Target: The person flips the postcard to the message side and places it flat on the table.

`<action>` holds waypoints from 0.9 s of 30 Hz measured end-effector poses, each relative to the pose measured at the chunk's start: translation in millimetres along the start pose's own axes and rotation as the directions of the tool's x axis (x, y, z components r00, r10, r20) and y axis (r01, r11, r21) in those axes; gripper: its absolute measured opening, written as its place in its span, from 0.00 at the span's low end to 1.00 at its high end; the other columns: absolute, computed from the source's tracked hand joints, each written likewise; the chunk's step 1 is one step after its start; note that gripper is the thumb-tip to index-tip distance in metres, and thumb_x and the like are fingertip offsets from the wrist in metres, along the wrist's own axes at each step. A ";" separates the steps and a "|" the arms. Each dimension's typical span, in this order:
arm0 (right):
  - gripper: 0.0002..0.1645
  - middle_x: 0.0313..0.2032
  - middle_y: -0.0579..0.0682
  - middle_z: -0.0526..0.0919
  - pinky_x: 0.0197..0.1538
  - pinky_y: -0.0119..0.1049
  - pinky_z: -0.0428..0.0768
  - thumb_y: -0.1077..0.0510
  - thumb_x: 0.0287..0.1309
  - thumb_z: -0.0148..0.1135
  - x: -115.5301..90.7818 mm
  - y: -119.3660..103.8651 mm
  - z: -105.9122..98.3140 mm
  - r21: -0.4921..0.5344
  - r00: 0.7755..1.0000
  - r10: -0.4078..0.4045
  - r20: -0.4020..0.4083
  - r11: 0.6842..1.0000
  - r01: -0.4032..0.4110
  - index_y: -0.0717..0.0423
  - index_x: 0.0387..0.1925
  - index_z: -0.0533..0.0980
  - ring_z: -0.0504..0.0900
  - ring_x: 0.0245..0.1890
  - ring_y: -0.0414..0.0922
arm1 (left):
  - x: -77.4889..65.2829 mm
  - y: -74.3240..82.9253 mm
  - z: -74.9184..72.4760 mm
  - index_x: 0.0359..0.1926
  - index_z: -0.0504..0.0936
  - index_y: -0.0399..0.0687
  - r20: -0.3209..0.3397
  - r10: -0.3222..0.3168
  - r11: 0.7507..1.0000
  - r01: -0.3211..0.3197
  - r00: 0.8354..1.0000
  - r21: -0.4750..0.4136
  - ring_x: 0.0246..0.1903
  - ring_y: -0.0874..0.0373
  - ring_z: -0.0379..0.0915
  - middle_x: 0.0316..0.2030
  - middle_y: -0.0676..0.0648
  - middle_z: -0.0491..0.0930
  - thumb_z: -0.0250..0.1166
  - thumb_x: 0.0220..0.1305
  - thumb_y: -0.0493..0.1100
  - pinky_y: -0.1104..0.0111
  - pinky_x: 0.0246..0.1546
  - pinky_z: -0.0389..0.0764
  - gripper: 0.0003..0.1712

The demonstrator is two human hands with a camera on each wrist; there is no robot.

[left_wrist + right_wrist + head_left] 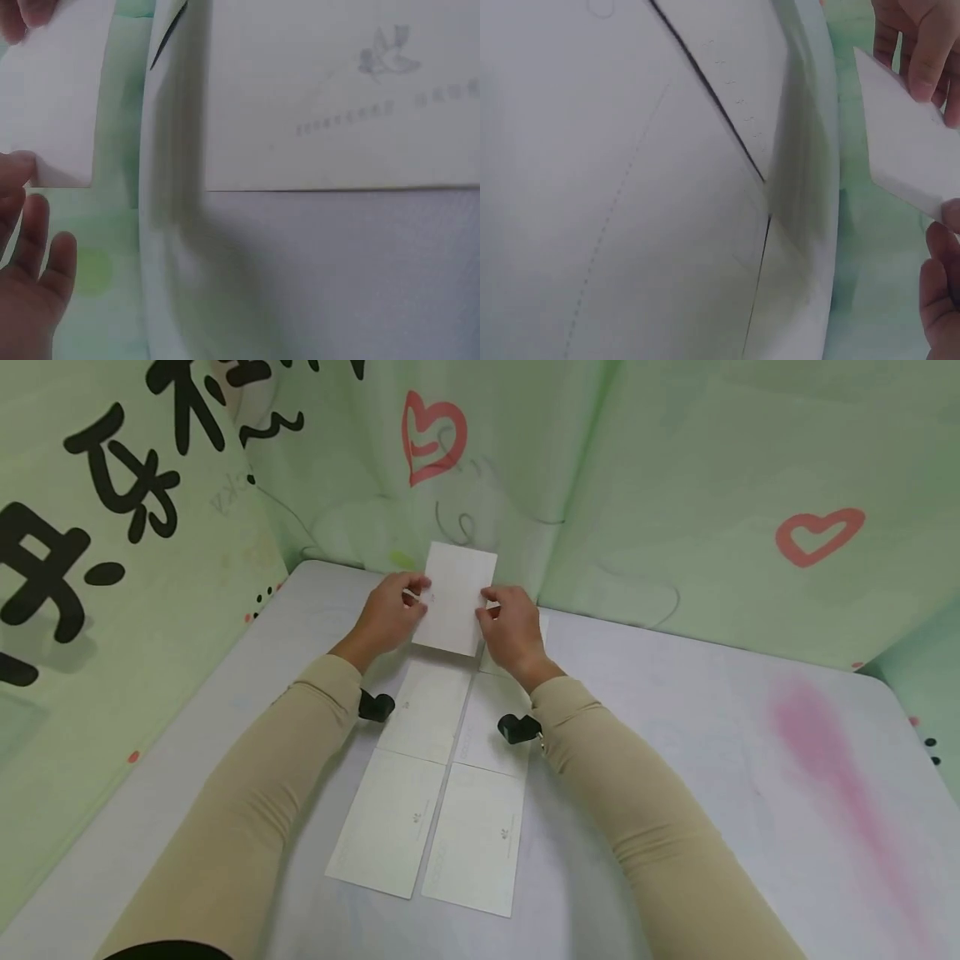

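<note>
Both hands hold a white postcard (pixel 454 597) raised over the far end of the table, its face tilted toward the head camera. My left hand (pixel 390 614) pinches its left edge between thumb and fingers. At the right edge, my right hand (pixel 512 627) has the same kind of pinch. Below lie more postcards in two columns, including a near left postcard (pixel 388 822) and a near right postcard (pixel 477 837). Farther up are a left postcard (pixel 426 708) and a right postcard (pixel 487 722). The right forearm and hand partly hide the far right postcard (pixel 492 662).
The white table (pixel 652 727) bears a pink stain (pixel 810 710) on the right. Behind it hangs a pale green curtain (pixel 675 460) with red hearts; black lettering covers the left curtain. A black wrist camera (pixel 377 706) and another black camera (pixel 517 728) sit below the cuffs.
</note>
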State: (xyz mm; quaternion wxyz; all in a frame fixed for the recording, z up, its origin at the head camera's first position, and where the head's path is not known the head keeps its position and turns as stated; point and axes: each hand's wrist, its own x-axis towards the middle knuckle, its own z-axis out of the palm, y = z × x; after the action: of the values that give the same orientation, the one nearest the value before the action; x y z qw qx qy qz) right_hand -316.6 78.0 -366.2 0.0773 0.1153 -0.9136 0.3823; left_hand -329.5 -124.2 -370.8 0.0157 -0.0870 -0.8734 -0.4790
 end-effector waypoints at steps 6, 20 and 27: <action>0.36 0.67 0.61 0.63 0.65 0.40 0.69 0.57 0.68 0.61 -0.3 5.9 5.7 -0.134 0.983 0.057 0.173 0.990 -0.033 0.66 0.71 0.63 0.72 0.61 0.53 | 2.5 -6.3 9.0 0.70 0.68 0.38 0.111 -0.065 0.987 0.047 0.992 0.152 0.62 0.46 0.65 0.64 0.40 0.67 0.61 0.70 0.36 0.58 0.62 0.69 0.29; 0.41 0.73 0.59 0.59 0.70 0.53 0.61 0.44 0.70 0.59 -5.3 13.2 12.3 -0.465 0.922 0.151 0.357 0.884 0.036 0.63 0.73 0.61 0.59 0.71 0.59 | 6.8 -18.2 26.7 0.74 0.62 0.39 0.214 -0.179 0.950 0.113 0.960 0.290 0.72 0.47 0.53 0.71 0.39 0.61 0.63 0.69 0.38 0.58 0.71 0.56 0.36; 0.43 0.74 0.57 0.58 0.66 0.56 0.61 0.38 0.70 0.55 -6.3 18.0 14.4 -0.541 0.900 0.182 0.397 0.838 0.069 0.58 0.75 0.59 0.57 0.70 0.60 | 9.1 -19.0 26.8 0.74 0.62 0.37 0.244 -0.168 0.939 0.080 0.955 0.334 0.73 0.46 0.52 0.72 0.38 0.60 0.61 0.70 0.37 0.58 0.72 0.55 0.34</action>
State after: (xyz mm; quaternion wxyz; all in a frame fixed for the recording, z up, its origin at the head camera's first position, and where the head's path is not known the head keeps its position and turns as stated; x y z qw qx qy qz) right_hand -316.2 80.9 -389.9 -0.1097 0.1429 -0.9808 0.0749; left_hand -340.2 -110.4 -400.1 -0.1198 -0.0917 -0.9372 -0.3143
